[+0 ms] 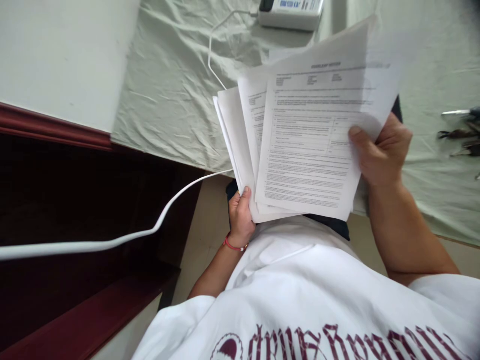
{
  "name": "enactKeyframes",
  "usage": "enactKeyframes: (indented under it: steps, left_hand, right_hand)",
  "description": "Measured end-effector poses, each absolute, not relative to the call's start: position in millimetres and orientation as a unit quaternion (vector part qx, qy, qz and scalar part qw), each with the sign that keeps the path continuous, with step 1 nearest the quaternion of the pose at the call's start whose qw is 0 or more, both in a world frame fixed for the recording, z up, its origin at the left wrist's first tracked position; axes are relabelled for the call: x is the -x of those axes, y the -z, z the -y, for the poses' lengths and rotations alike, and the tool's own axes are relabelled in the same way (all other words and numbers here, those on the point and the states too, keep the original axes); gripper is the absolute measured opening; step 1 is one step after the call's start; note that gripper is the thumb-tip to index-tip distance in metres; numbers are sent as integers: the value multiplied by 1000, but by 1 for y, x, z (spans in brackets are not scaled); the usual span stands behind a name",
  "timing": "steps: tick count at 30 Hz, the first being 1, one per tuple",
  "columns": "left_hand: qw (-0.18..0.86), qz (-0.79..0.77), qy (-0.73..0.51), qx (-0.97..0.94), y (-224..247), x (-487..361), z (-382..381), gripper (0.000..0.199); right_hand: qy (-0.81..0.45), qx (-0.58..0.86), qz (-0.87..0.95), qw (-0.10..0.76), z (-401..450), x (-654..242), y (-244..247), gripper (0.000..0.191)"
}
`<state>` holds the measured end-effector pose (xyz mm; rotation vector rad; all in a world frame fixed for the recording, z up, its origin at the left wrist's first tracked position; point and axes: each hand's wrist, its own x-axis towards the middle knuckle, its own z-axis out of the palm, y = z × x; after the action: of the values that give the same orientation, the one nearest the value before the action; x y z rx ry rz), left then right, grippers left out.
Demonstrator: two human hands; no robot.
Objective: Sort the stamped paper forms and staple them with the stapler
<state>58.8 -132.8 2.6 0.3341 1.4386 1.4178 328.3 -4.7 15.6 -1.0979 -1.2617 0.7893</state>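
Note:
Several printed paper sheets (303,165) are fanned out in front of my white shirt, above the edge of the cloth-covered table. My left hand (242,216) grips the lower left corner of the stack, thumb on top; a red bracelet circles that wrist. On the right side, my right hand (384,150) pinches the top sheets, its thumb pressed on the print and its other fingers hidden behind the paper. Dense text and a small table cover the front sheet. Plainer pages show at the left of the fan.
A pale green cloth (168,90) covers the table. At the top stands a white device (290,17) with a white cable (161,222) near it, running past the left side. Several small dark metal items (465,132) lie at the right edge. Dark red wood (56,125) borders the left.

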Motion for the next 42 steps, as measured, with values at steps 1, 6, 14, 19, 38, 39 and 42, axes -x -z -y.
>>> enactKeyframes:
  steps: [1, 6, 14, 19, 38, 39, 42]
  left_hand:
    - [522, -598, -592, -139, -2, -58, 133, 43]
    - [533, -593, -588, -134, -2, -57, 134, 45]
    - [546, -592, -572, -155, -4, -58, 133, 46]
    - [538, -595, -578, -148, -2, -57, 134, 43]
    - [530, -594, -588, -146, -4, -57, 136, 44]
    - [530, -593, -588, -147, -4, -57, 136, 44]
    - [531, -595, -585, -148, -4, -57, 136, 44]
  right_hand:
    - [-345, 469, 547, 601, 5, -327, -16, 31]
    - [-346, 474, 564, 581, 10, -321, -16, 28]
    - [-333, 513, 592, 525, 14, -314, -18, 30]
    - [-281, 538, 602, 519, 13, -318, -21, 25]
    - [-315, 499, 547, 594, 7, -326, -25, 37]
    - [-322, 497, 549, 591, 8, -325, -26, 35]
    - [-337, 508, 554, 568, 10, -323, -27, 33]
